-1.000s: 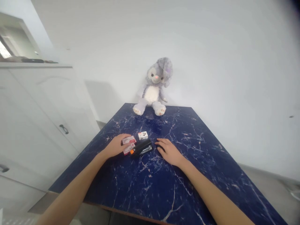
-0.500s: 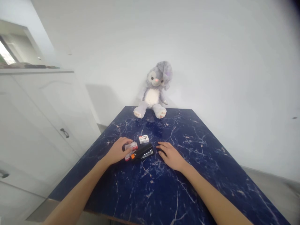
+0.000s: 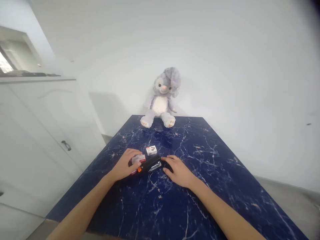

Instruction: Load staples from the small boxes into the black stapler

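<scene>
The stapler body [image 3: 150,164] is recorded as smooth, glossy black plastic, with a bright metal plate [image 3: 154,166] set in its top and an orange plastic tip [image 3: 139,169] at one end; the small staple box [image 3: 151,150] and the second staple box [image 3: 138,159] are taken to be smooth printed card. The tabletop [image 3: 197,156] is noted as highly glossy dark blue with white veining, though stone cannot be told from laminate. The plush toy [image 3: 160,106] is covered in soft, napped grey and white cloth, the cabinet door [image 3: 45,133] is finished in smooth white paint, and the pull handle [image 3: 66,145] appears as dull dark metal.
</scene>
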Demonstrator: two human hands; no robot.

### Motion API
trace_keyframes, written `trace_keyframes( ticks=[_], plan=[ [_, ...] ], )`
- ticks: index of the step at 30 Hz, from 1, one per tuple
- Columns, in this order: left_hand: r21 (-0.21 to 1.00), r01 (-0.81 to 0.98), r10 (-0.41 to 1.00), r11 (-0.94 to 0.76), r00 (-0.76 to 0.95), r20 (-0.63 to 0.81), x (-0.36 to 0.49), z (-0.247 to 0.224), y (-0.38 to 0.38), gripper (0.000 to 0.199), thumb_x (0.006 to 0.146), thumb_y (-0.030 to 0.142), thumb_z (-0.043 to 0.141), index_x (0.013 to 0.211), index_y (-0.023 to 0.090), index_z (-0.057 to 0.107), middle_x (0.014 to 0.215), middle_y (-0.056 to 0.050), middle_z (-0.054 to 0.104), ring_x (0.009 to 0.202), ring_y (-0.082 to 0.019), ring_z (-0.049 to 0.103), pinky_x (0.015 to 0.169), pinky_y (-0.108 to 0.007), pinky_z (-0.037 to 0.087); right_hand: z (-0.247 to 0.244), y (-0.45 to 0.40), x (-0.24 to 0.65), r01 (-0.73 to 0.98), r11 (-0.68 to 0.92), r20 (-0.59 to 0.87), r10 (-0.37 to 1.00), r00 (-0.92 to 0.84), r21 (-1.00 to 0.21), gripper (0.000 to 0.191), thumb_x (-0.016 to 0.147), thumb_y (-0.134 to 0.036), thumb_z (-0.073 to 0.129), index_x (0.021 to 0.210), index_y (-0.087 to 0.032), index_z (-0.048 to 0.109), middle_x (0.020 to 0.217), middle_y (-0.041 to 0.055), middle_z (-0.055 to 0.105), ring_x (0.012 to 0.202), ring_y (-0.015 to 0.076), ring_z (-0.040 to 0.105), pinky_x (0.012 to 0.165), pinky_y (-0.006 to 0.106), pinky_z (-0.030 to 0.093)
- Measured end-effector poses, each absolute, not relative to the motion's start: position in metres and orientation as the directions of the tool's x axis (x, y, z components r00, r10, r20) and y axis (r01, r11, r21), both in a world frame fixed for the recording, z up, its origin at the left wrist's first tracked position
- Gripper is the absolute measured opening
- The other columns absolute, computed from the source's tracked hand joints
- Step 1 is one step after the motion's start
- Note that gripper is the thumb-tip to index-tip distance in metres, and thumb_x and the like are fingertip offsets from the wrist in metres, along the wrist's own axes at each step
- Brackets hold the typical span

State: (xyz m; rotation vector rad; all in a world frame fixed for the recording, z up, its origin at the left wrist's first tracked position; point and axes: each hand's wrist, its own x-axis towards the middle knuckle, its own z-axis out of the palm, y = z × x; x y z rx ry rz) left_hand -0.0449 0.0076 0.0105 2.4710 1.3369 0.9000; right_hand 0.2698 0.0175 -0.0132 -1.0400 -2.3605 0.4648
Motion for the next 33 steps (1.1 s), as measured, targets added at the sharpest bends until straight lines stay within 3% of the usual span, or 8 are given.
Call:
trace_keyframes(
  ticks=[6, 11, 15, 18, 21, 27, 33],
  plan=[
    [0.365, 0.644, 0.738, -0.673, 0.546, 0.397, -0.037, 0.021, -0.001, 0.02, 0.084, 0.041, 0.071, 0.098, 0.026, 0.073, 0.129, -0.008, 0.063, 0.126, -0.03, 0.047, 0.109, -0.05, 0.041, -0.017, 0.02, 0.271, 0.57, 0.658, 0.335, 0.747, -0.574, -0.491, 0.042, 0.095, -0.029, 0.056, 0.136, -0.023, 0.058, 0.131, 0.0082, 0.066, 0.132, 0.0292, 0.049, 0.112, 0.048, 0.041],
    [0.347, 0.63, 0.719, -0.695, 0.601, 0.35, -0.025, 0.018, -0.003, 0.026, 0.095, 0.035, 0.059, 0.117, 0.03, 0.072, 0.125, -0.008, 0.066, 0.127, -0.029, 0.048, 0.111, -0.05, 0.041, -0.011, 0.019, 0.27, 0.549, 0.679, 0.368, 0.73, -0.576, -0.488, 0.039, 0.093, -0.03, 0.061, 0.13, -0.022, 0.06, 0.126, 0.009, 0.067, 0.126, 0.0293, 0.052, 0.108, 0.046, 0.043],
    [0.346, 0.701, 0.773, -0.624, 0.488, 0.405, -0.023, 0.0, 0.003, 0.034, 0.095, 0.038, 0.059, 0.128, 0.031, 0.066, 0.121, -0.008, 0.067, 0.124, -0.028, 0.052, 0.109, -0.051, 0.044, -0.004, 0.018, 0.269, 0.524, 0.685, 0.381, 0.722, -0.577, -0.506, 0.013, 0.092, -0.034, 0.065, 0.097, -0.022, 0.068, 0.104, 0.0066, 0.071, 0.102, 0.0252, 0.062, 0.093, 0.041, 0.049],
    [0.39, 0.751, 0.825, -0.532, 0.359, 0.436, -0.029, -0.01, 0.006, 0.028, 0.09, 0.042, 0.067, 0.114, 0.029, 0.071, 0.126, -0.008, 0.063, 0.122, -0.027, 0.055, 0.106, -0.047, 0.048, -0.003, 0.019, 0.269, 0.533, 0.669, 0.384, 0.739, -0.554, -0.518, 0.018, 0.091, -0.035, 0.067, 0.08, -0.021, 0.065, 0.091, 0.0044, 0.069, 0.089, 0.022, 0.062, 0.085, 0.037, 0.05],
    [0.403, 0.71, 0.806, -0.578, 0.419, 0.418, -0.035, -0.012, 0.008, 0.024, 0.085, 0.042, 0.073, 0.103, 0.026, 0.071, 0.122, -0.007, 0.066, 0.125, -0.026, 0.054, 0.106, -0.045, 0.048, -0.005, 0.019, 0.27, 0.554, 0.647, 0.378, 0.759, -0.53, -0.523, 0.018, 0.088, -0.036, 0.071, 0.078, -0.022, 0.063, 0.083, 0.0029, 0.067, 0.085, 0.0218, 0.061, 0.078, 0.035, 0.049],
    [0.398, 0.666, 0.773, -0.631, 0.493, 0.399, -0.037, -0.009, 0.006, 0.019, 0.091, 0.04, 0.067, 0.105, 0.027, 0.07, 0.115, -0.005, 0.072, 0.125, -0.026, 0.055, 0.107, -0.046, 0.045, -0.008, 0.022, 0.273, 0.55, 0.607, 0.356, 0.789, -0.5, -0.573, 0.018, 0.086, -0.034, 0.074, 0.079, -0.023, 0.063, 0.082, 0.0004, 0.068, 0.08, 0.0195, 0.062, 0.074, 0.031, 0.047],
    [0.31, 0.711, 0.763, -0.632, 0.498, 0.413, -0.034, -0.011, 0.007, 0.032, 0.084, 0.048, 0.073, 0.104, 0.024, 0.067, 0.125, -0.009, 0.066, 0.119, -0.028, 0.058, 0.103, -0.045, 0.047, -0.008, 0.024, 0.272, 0.515, 0.581, 0.321, 0.799, -0.508, -0.63, 0.017, 0.086, -0.034, 0.073, 0.079, -0.021, 0.065, 0.08, -0.0009, 0.068, 0.072, 0.0168, 0.063, 0.067, 0.028, 0.044]
  ],
)
